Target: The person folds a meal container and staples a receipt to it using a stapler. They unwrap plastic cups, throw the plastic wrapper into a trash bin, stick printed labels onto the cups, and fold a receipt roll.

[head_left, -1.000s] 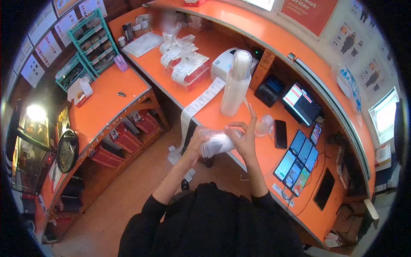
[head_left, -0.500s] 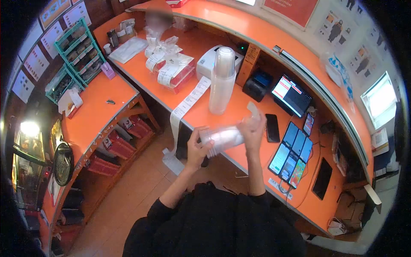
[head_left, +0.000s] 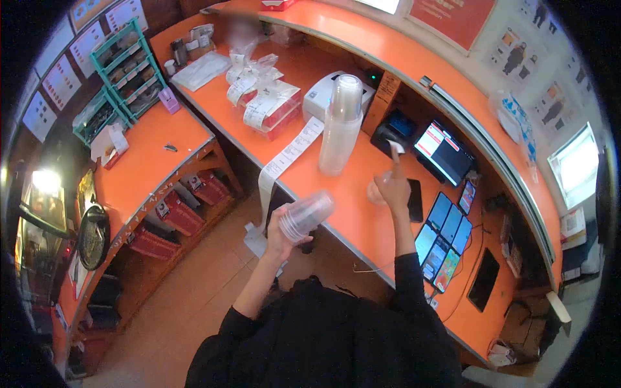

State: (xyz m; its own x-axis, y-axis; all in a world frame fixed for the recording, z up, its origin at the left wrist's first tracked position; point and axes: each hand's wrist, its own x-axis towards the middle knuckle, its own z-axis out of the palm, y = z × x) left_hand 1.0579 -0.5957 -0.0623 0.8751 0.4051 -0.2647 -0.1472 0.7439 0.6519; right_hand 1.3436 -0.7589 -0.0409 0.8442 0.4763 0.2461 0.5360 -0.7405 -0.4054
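Observation:
My left hand (head_left: 280, 236) is wrapped round a short stack of clear plastic cups (head_left: 309, 213), tilted over the counter's front edge. My right hand (head_left: 394, 189) is over the orange counter, its curled fingers at a single clear cup (head_left: 375, 189) that is partly hidden by them. Its index finger points away from me, with a small white sticker (head_left: 396, 147) at the tip. A tall stack of clear cups (head_left: 339, 132) stands upright between the hands, farther back.
Behind the tall stack is a white printer (head_left: 318, 97); a long receipt strip (head_left: 294, 152) hangs over the edge. Bagged red boxes (head_left: 275, 116) sit further left. A black phone (head_left: 414, 200), a monitor (head_left: 443, 152) and several lit phones (head_left: 440, 242) lie to the right.
My hands have moved apart. The left hand keeps the short cup stack and has shifted left and down; the right has moved over the counter with one cup and the white sticker.

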